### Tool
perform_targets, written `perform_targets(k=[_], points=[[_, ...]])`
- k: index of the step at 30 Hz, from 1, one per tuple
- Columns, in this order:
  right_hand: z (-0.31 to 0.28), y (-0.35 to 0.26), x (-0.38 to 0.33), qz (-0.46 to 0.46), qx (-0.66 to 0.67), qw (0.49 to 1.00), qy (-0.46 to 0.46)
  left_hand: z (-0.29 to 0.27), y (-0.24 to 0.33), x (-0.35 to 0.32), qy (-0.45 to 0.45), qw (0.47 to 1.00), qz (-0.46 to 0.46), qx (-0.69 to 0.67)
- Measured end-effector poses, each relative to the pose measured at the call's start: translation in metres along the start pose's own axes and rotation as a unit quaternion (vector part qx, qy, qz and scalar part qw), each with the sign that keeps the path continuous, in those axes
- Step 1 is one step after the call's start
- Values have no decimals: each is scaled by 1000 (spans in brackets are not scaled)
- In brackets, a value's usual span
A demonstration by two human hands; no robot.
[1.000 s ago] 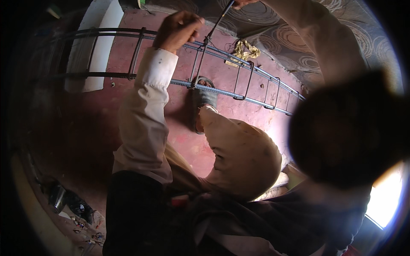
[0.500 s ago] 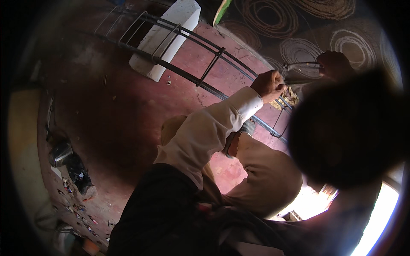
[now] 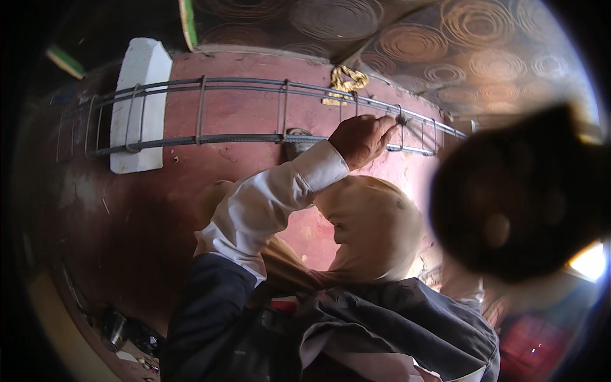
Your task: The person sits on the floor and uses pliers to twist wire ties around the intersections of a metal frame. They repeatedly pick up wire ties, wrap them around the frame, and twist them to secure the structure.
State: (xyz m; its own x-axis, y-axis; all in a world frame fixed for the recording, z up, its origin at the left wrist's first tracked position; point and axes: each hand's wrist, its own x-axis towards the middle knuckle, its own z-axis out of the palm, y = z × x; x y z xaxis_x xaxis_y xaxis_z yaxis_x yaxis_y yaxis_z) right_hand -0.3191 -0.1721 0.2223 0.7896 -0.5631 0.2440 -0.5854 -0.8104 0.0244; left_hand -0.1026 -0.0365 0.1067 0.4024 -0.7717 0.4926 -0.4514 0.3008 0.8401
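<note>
A long cage of steel reinforcing bars with square wire stirrups runs across the floor in front of me. My left hand reaches over its near bar, fingers pinched together beside a stirrup toward the right end. What lies between the fingertips is too small to make out. Just past them, a dark blurred shape sits at the far bars; I cannot tell whether it is a tool. My right hand is hidden behind a large dark round thing close to the camera.
A white block lies under the cage's left end. A crumpled yellow cloth lies beyond the bars, near a wall or sheet with ring patterns. A metal cup is at lower left. The dark round thing blocks the right side.
The view has turned, so the cage now runs nearly level. My left hand is still closed at the bars. The pliers-like tool in my right hand, seen earlier, has dropped from clear sight.
</note>
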Motion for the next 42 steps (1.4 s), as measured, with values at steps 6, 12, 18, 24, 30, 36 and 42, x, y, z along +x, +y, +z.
perform_targets(k=[6,12,18,24,30,36,42], points=[[54,21,-143,118,-133,983,-51,25,0,-20,-100,991,-68,53],[128,14,-203,205,-101,967,-109,13,-12,-106,-100,943,-246,-199],[157,16,-210,212,-52,966,-136,28,-47,-151,94,738,-523,-415],[143,79,-145,143,34,973,-176,41,-55,-117,120,719,-508,-459],[122,111,-34,7,102,981,-165,63,-63,-96,202,735,-478,-436],[107,26,42,95,373,904,-185,72,-68,-95,203,721,-447,-489],[167,-71,81,-225,235,932,-159,77,-86,-105,217,736,-418,-485]])
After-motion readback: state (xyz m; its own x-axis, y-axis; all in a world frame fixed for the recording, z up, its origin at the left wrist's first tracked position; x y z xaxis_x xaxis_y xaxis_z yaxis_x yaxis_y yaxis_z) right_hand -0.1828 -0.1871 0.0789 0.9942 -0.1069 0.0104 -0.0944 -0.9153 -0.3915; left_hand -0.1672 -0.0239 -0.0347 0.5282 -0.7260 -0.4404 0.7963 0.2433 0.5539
